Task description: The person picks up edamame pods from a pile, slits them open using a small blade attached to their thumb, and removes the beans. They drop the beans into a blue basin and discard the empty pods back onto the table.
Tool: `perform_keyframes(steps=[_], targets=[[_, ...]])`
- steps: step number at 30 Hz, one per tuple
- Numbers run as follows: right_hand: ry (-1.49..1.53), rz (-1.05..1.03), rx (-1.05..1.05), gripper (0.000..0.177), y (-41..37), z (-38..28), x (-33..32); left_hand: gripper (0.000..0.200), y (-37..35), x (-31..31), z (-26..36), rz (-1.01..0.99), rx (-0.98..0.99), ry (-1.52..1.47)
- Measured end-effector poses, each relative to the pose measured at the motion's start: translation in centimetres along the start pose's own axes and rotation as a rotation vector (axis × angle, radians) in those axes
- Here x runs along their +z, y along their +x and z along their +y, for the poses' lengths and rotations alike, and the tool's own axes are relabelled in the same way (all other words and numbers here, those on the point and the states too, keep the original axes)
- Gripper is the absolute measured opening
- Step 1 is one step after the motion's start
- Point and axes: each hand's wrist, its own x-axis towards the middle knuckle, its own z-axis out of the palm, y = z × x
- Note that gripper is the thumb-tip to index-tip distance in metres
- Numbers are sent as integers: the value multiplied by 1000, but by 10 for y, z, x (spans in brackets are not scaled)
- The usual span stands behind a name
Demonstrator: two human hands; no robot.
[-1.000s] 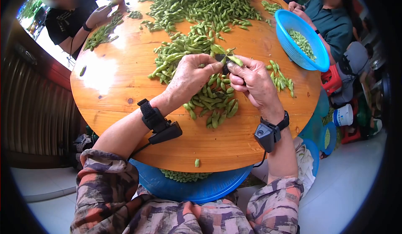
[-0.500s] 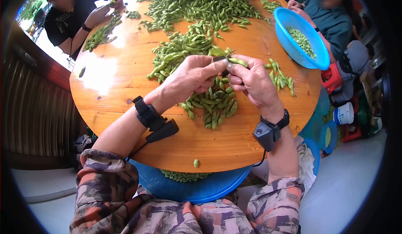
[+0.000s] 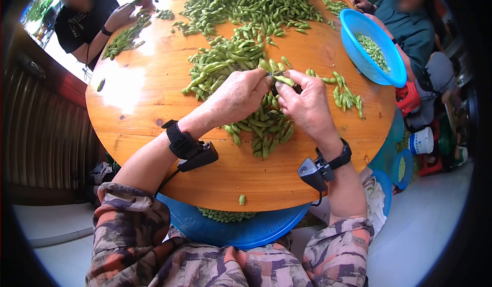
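Over the middle of the table, a green edamame pod [image 3: 285, 81] is pinched between the thumb and fingers of my right hand [image 3: 306, 102]. My left hand [image 3: 243, 94] is closed at the pod's other end, its fingertips meeting the right hand's. Something dark and small shows between the hands, too small to name. Beneath and behind them lies a heap of loose edamame pods [image 3: 225, 64], running toward me under my hands. A smaller group of pods [image 3: 347, 94] rests right of my right hand. Black straps with small devices circle both wrists.
A large pile of pods [image 3: 251, 2] covers the far side of the wooden table [image 3: 205, 179]. Shelled beans fill a blue basket [image 3: 348, 35] at the right; another blue basin [image 3: 205, 230] sits below the near edge. Two people sit across, one left, one right.
My right hand has turned and its fingers have shifted, exposing more of the pod. My left fingertips have drawn slightly back. The right wrist device has swung left.
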Motion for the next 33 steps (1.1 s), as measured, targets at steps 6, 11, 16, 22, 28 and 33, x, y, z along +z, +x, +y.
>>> perform_keyframes(steps=[6, 11, 16, 22, 28, 33], targets=[[-481, 205, -408, 11, -3, -1, 15, 19, 1, 14, 1, 178, -9, 16], [-593, 299, -560, 17, 1, 3, 11, 19, 3, 4, -6, 38, -187, -431], [-748, 338, -570, 22, 5, 11, 2, 23, 0, -1, 11, -22, -289, -720], [-827, 204, -559, 29, 2, 17, 11, 14, -1, 14, 0, 39, -189, -641], [-824, 365, -605, 20, 8, 11, -6, 16, 2, 2, -3, 54, -207, -882], [-197, 160, -30, 12, 0, -14, -10, 10, 3, -7, -4, -26, -272, -972]])
